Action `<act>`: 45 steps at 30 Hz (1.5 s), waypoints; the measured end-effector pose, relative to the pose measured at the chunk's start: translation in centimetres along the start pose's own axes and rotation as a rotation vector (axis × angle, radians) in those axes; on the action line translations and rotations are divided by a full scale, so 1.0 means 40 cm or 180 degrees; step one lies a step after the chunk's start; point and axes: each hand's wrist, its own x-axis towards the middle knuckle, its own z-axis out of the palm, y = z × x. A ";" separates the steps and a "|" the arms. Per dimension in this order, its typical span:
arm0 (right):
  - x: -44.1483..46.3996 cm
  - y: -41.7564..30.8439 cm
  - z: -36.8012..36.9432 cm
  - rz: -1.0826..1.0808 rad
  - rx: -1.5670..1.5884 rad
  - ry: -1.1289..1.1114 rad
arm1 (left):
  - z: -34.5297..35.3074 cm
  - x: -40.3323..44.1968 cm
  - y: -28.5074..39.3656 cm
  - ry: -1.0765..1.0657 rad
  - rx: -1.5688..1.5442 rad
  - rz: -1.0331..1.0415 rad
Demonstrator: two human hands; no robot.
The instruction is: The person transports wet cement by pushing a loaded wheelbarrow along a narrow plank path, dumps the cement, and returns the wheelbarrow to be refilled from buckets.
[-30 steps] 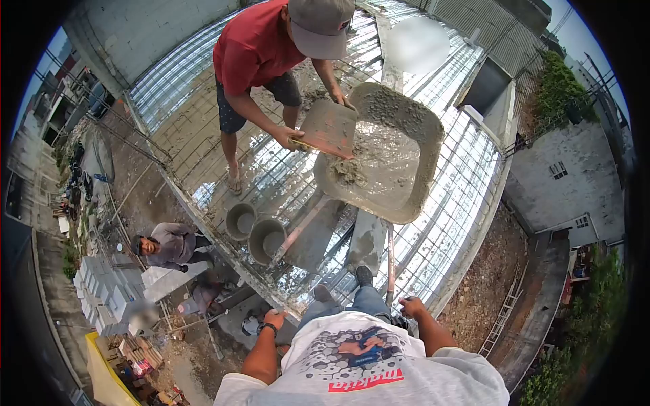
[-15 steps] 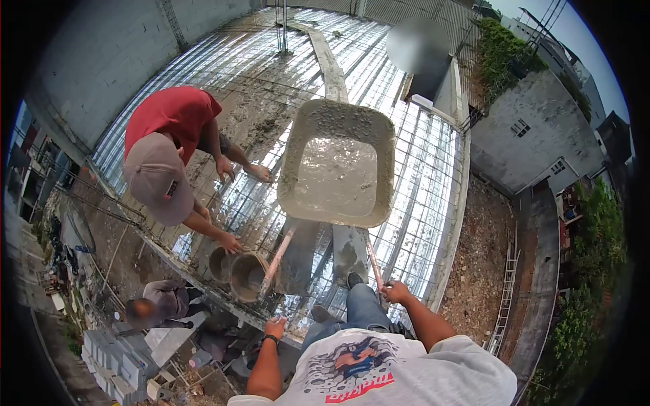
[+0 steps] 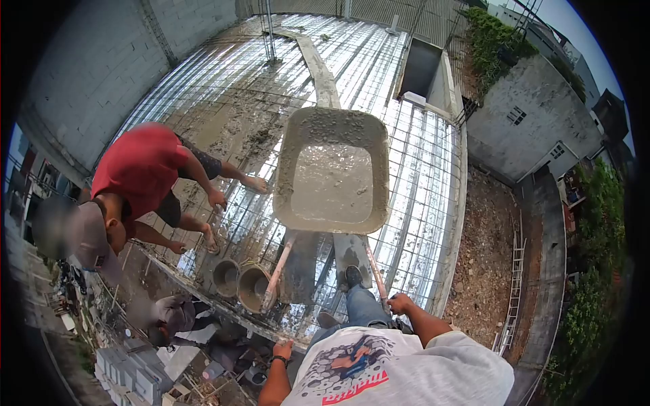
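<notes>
A wheelbarrow (image 3: 332, 172) with wet grey concrete in its tray stands in front of me, its two handles pointing back towards me. My right hand (image 3: 401, 304) is closed round the end of the right handle (image 3: 376, 274). Below the end of the left handle (image 3: 279, 271) is my left hand (image 3: 282, 350), apart from it, with its fingers too small to make out. Two buckets, one (image 3: 225, 277) beside the other (image 3: 253, 286), stand left of the left handle.
A co-worker in a red shirt (image 3: 139, 162) bends at the left edge of the metal deck (image 3: 420, 196), which carries a rebar grid. A plank (image 3: 317, 68) runs ahead. Another person (image 3: 177, 314) is below, left. An opening (image 3: 420, 68) lies at back right.
The co-worker has moved left, away from the tray and then the buckets. My right hand has taken hold of the right handle. The wheelbarrow now appears further left in view.
</notes>
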 end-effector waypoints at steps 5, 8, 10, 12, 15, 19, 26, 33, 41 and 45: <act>0.046 -0.068 -0.010 -0.0521 0.0585 0.0230 | 0.005 0.053 0.034 -0.0100 0.0116 0.0117; 0.042 -0.125 -0.040 -0.0920 -0.0021 0.0452 | 0.006 0.084 0.076 -0.0380 -0.0229 0.0254; 0.028 -0.154 -0.061 -0.0827 0.0210 0.0399 | -0.003 0.081 0.127 -0.0542 -0.0536 0.0253; 0.003 -0.162 -0.071 -0.0849 0.0224 0.0433 | -0.020 0.047 0.185 -0.0669 -0.0787 0.0186; 0.028 -0.122 -0.050 -0.0781 0.0569 0.0319 | -0.024 0.047 0.208 -0.0477 -0.0724 0.0279; 0.008 -0.050 -0.023 -0.0589 0.0303 0.0379 | -0.039 -0.021 0.250 -0.0386 -0.0574 0.0030; -0.038 0.048 0.022 -0.0086 0.0318 0.0207 | -0.040 -0.016 0.196 -0.0586 -0.0290 0.0062; -0.040 0.039 0.038 -0.0082 0.0082 0.0394 | -0.035 -0.057 0.210 -0.0627 -0.0248 -0.0194; -0.048 -0.047 0.024 -0.0483 -0.0050 0.0477 | -0.022 -0.006 0.156 -0.0616 -0.0682 -0.0010; -0.003 -0.028 0.047 -0.0635 -0.0135 0.0538 | -0.021 0.003 0.131 -0.0530 -0.0595 0.0021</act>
